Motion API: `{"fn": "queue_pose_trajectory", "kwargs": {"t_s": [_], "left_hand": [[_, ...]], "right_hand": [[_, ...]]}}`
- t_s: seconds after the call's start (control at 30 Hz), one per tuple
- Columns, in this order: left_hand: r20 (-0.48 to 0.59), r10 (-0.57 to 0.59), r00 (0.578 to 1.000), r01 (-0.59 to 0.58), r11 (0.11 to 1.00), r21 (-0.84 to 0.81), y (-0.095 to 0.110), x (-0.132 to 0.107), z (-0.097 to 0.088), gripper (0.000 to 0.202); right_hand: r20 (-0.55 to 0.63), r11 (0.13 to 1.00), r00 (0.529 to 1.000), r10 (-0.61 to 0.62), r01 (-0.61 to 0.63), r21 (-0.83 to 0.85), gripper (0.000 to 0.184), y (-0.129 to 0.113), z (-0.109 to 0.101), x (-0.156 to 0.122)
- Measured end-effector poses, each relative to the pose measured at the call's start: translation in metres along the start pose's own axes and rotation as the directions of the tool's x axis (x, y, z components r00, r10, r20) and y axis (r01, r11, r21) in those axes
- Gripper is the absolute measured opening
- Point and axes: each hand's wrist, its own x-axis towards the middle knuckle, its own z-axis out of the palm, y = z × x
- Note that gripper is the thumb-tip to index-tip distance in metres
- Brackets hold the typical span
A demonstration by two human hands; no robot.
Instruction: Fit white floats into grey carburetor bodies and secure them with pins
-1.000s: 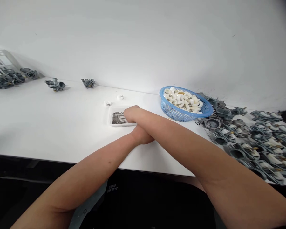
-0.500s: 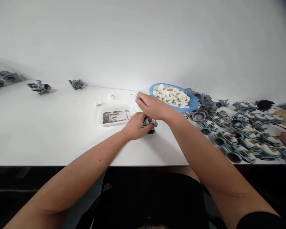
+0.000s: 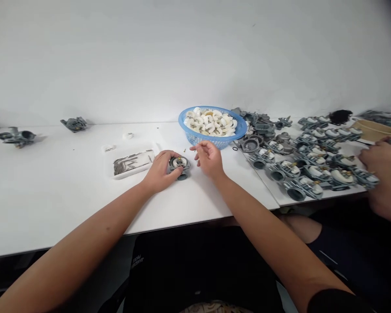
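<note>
At the middle of the white bench, seen from the head camera, the left hand (image 3: pixel 158 171) has its fingers clamped around a grey carburetor body (image 3: pixel 180 167), a white part showing in it. The right hand (image 3: pixel 208 160) is empty, fingers apart, near a blue plastic basket (image 3: pixel 195 139) heaped with white floats (image 3: pixel 211 122) at 12 o'clock. At 2 o'clock, many carburetors (image 3: pixel 308 167) already have white floats in place — rows reaching a co-worker's hand (image 3: pixel 382 158) at 3 o'clock. A white tray (image 3: pixel 124 173) of thin metal pins (image 3: pixel 132 163) sits at 10 o'clock; further carburetors (image 3: pixel 15 137) lie at 9 o'clock.
</note>
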Motion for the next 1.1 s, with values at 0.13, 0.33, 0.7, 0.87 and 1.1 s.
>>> {"fn": "queue_pose_trajectory", "kwargs": {"t_s": [0.13, 0.33, 0.7, 0.87, 1.1], "left_hand": [[-0.008, -0.024, 1.000, 0.024, 1.000, -0.014, 0.002, -0.004, 0.002, 0.032], [-0.046, 0.023, 0.999, -0.022, 1.000, 0.020, -0.002, -0.003, 0.008, 0.028], [-0.080, 0.179, 0.980, -0.156, 0.959, 0.237, 0.000, -0.007, 0.016, 0.031], [-0.092, 0.166, 0.982, -0.141, 0.962, 0.232, -0.001, -0.006, 0.015, 0.027], [-0.076, 0.152, 0.985, -0.133, 0.969, 0.210, -0.004, -0.003, 0.016, 0.029]], "right_hand": [[0.052, 0.995, 0.998, -0.044, 0.049, -0.084, 0.033, -0.002, 0.001, -0.010], [0.058, 0.997, 0.998, -0.026, 0.030, -0.074, 0.028, 0.012, 0.002, -0.010], [-0.028, 0.993, 0.998, -0.048, 0.045, -0.111, 0.016, 0.024, -0.002, -0.007], [-0.045, 0.993, 0.999, -0.022, 0.017, -0.113, 0.013, 0.023, -0.006, -0.019], [0.017, 0.999, 1.000, 0.024, -0.024, 0.023, 0.016, 0.023, -0.005, -0.025]]}}
